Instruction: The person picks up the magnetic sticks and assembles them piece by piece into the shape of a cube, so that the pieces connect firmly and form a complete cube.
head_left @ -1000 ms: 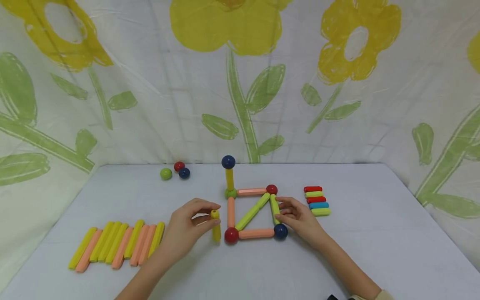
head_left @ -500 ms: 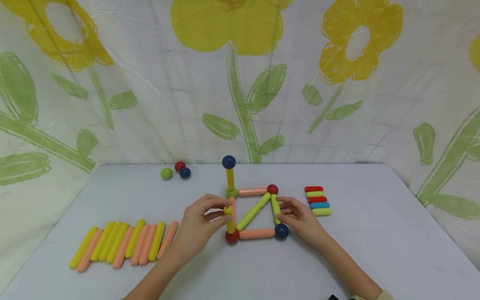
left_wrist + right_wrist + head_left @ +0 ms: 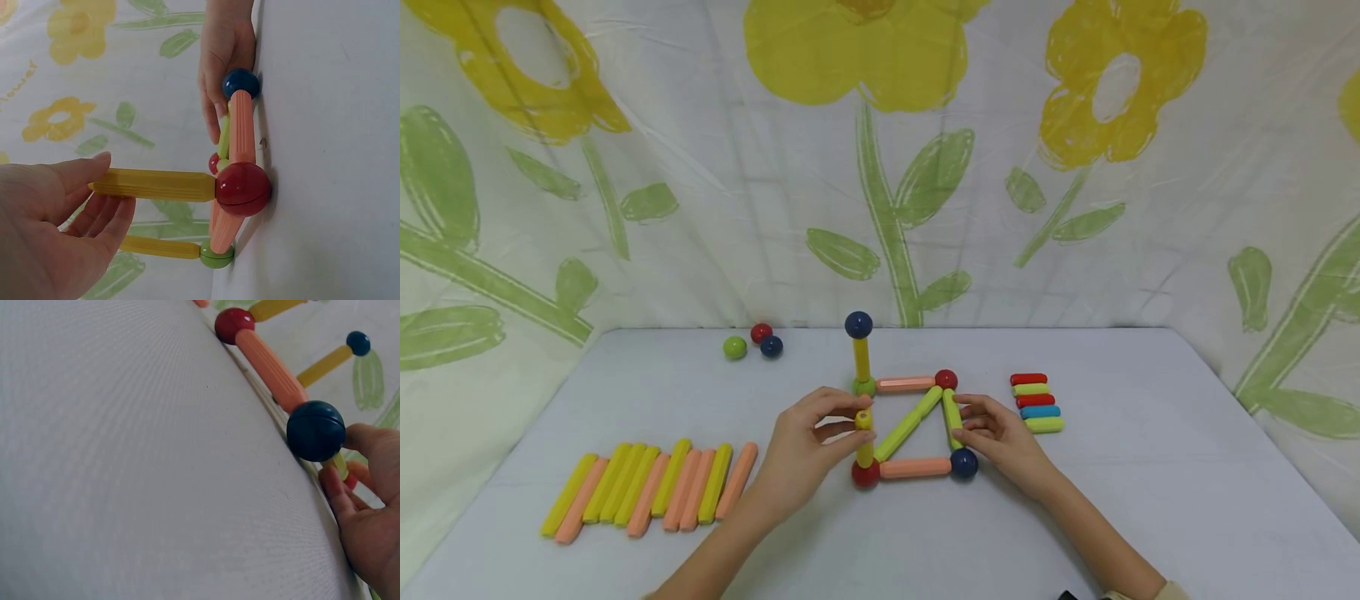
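Observation:
My left hand pinches a yellow magnetic stick between thumb and fingers. The stick stands upright, its lower end at the red ball of the front left corner. My right hand grips the lime green stick on the right side of the frame, close to the dark blue corner ball. Salmon sticks form the other sides, and a long lime green piece crosses diagonally to the back red ball. On the green ball rises another yellow stick, topped by a blue ball.
Several yellow and salmon sticks lie in a row at the left. Three loose balls, green, red and blue, sit at the back left. Short coloured sticks are lined up right of the frame. A flowered cloth hangs behind.
My left hand has moved right, bringing the yellow stick from beside the frame onto the front left red ball. A salmon stick at the row's end came into view. The right hand stayed put.

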Available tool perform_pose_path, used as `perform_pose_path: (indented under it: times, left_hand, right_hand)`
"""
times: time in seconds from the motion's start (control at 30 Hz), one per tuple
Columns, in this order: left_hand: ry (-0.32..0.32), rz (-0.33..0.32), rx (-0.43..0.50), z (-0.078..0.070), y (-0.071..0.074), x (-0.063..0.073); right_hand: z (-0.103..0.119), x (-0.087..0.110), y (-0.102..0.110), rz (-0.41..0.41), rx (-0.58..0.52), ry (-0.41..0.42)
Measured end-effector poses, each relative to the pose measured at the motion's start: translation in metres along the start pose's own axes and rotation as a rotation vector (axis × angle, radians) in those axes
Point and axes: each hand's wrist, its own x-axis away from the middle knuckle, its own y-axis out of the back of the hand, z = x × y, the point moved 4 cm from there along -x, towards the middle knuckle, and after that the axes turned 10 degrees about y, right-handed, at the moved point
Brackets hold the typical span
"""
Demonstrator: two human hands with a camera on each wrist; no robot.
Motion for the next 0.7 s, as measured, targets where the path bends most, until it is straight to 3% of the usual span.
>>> perform_pose_path:
  times: [0.2, 0.37, 0.57, 0.7]
  left_hand:
    - [-0.089, -0.03, -0.013, -0.006, 0.02, -0.005]
    - [-0.105, -0.157, -0.058, -0.011, 0.049, -0.019]
    - [-0.034, -0.344, -0.215, -0.004, 0.085, -0.046]
    - [0.031, -0.379, -0.326, 0.009, 0.098, -0.067]
  right_hand:
    - [0.0, 0.0, 0.0, 0.0, -0.004, 0.0]
    - [0.001, 0.0, 0.0, 0.0, -0.006, -0.002]
    - [0.002, 0.0, 0.0, -0.003, -0.006, -0.008]
    - [0.002, 0.0, -0.001, -0.005, 0.0, -0.008]
